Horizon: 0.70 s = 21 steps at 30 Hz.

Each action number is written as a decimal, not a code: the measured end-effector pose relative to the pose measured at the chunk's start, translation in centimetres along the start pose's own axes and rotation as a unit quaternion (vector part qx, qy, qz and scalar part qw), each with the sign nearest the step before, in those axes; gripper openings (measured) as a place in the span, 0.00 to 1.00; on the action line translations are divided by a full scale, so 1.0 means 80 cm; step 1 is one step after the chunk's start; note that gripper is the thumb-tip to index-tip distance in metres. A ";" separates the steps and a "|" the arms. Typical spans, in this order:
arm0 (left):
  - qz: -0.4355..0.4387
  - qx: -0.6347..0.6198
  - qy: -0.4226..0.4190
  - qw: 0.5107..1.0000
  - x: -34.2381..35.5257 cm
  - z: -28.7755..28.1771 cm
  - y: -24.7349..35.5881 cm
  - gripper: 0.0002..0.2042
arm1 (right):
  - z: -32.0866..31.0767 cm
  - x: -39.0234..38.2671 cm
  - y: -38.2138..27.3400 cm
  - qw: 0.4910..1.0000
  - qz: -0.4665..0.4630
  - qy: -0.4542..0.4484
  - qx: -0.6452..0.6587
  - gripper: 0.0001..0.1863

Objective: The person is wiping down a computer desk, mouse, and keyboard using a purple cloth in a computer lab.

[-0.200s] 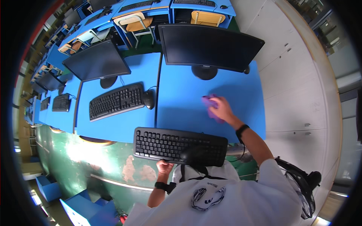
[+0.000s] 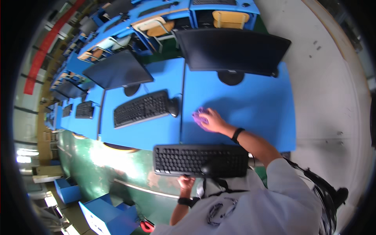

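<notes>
My right hand presses a purple cloth onto the blue desk, its fingers closed over it. In front of the desk's near edge, my left hand grips the lower edge of a black keyboard. A black mouse rests on top of that keyboard, toward its right side. Most of my left fingers are hidden beneath the keyboard.
A black monitor stands at the back of this desk. On the adjoining desk to the left are another keyboard, a mouse and a monitor. A pale cabinet wall borders the right side. Blue boxes sit low at left.
My right hand has moved the purple cloth leftward across the desk, toward the seam between desks. My left hand still holds the keyboard with the mouse on it. The whole view has shifted slightly.
</notes>
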<state>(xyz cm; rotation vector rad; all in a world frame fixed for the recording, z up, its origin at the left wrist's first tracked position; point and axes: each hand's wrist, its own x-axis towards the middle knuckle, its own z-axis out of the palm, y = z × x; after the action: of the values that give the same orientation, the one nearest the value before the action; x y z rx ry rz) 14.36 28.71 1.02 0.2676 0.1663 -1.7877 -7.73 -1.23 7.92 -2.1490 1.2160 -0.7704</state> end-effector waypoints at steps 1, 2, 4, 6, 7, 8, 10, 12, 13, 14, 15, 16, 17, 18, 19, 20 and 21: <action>0.030 0.059 0.080 0.995 -0.005 0.005 0.001 0.14 | 0.018 0.012 -0.003 0.998 -0.051 0.014 -0.022 0.17; 0.062 0.099 0.120 0.986 -0.014 0.010 -0.005 0.13 | 0.030 0.013 -0.004 0.996 -0.068 -0.005 -0.059 0.17; 0.101 0.047 0.222 0.969 -0.018 0.019 -0.016 0.17 | 0.044 0.014 0.013 0.993 -0.096 0.000 -0.075 0.20; 0.109 0.038 0.182 0.977 -0.021 0.029 -0.024 0.24 | 0.047 0.011 0.030 0.994 -0.094 0.000 -0.062 0.20; 0.104 0.034 0.171 0.979 -0.019 0.032 -0.027 0.24 | 0.046 0.009 0.041 0.991 -0.113 0.034 -0.062 0.20; 0.092 0.020 0.152 0.984 -0.020 0.036 -0.030 0.24 | 0.043 0.007 0.050 0.992 -0.091 0.026 -0.086 0.20; 0.087 0.031 0.148 0.985 -0.014 0.041 -0.035 0.25 | 0.020 -0.001 0.073 0.992 -0.068 0.042 -0.097 0.19; 0.086 0.051 0.160 0.982 -0.004 0.042 -0.039 0.24 | -0.017 -0.017 0.101 0.992 -0.038 0.057 -0.103 0.18; 0.081 0.068 0.140 0.984 0.003 0.043 -0.040 0.24 | -0.040 -0.028 0.117 0.989 -0.042 0.086 -0.109 0.18; 0.070 0.064 0.129 0.987 0.011 0.044 -0.041 0.25 | -0.062 -0.041 0.132 0.989 -0.008 0.093 -0.114 0.19; 0.057 0.060 0.119 0.989 0.019 0.045 -0.043 0.25 | -0.086 -0.059 0.148 0.983 0.008 0.129 -0.130 0.19; 0.050 0.062 0.117 0.990 0.028 0.047 -0.046 0.26 | -0.110 -0.079 0.165 0.975 0.042 0.148 -0.161 0.20; 0.030 0.072 0.097 0.992 0.036 0.049 -0.049 0.27 | -0.134 -0.100 0.182 0.969 0.076 0.156 -0.174 0.21; 0.003 0.062 0.076 0.995 0.046 0.050 -0.051 0.27 | -0.157 -0.121 0.200 0.961 0.118 0.157 -0.193 0.21; 0.015 0.084 0.120 0.989 0.053 0.054 -0.056 0.29 | -0.182 -0.145 0.215 0.949 0.178 0.143 -0.216 0.21; 0.007 0.092 0.100 0.991 0.061 0.058 -0.059 0.29 | -0.208 -0.171 0.229 0.939 0.191 0.173 -0.226 0.21; -0.003 0.103 0.096 0.990 0.068 0.061 -0.061 0.30 | -0.229 -0.198 0.239 0.925 0.231 0.179 -0.243 0.21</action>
<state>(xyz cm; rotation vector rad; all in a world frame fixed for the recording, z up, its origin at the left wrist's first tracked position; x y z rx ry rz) 7.99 23.49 4.12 0.5888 0.1174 -1.7859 -38.23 1.00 3.87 -1.9870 2.2049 -0.7186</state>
